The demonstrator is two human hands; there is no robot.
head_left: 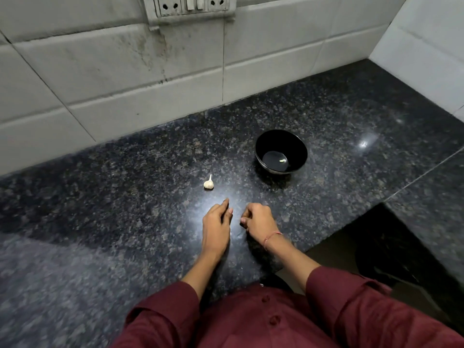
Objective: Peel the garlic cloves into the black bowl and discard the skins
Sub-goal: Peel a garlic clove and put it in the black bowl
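Note:
A small garlic bulb (208,183) with its stalk up lies on the dark granite counter (125,197). To its right stands the black bowl (281,136), with one peeled clove (282,161) on its bottom. My left hand (217,222) rests on the counter just below the bulb, fingers straight and pointing up-right, nothing in it. My right hand (257,218) is beside it with fingers curled under; whether they hold a clove or skin is hidden.
A tiled wall (150,71) with a socket plate (190,6) runs behind the counter. The counter's front edge drops off at the right into a dark gap (376,247). A side wall (426,59) closes the right end.

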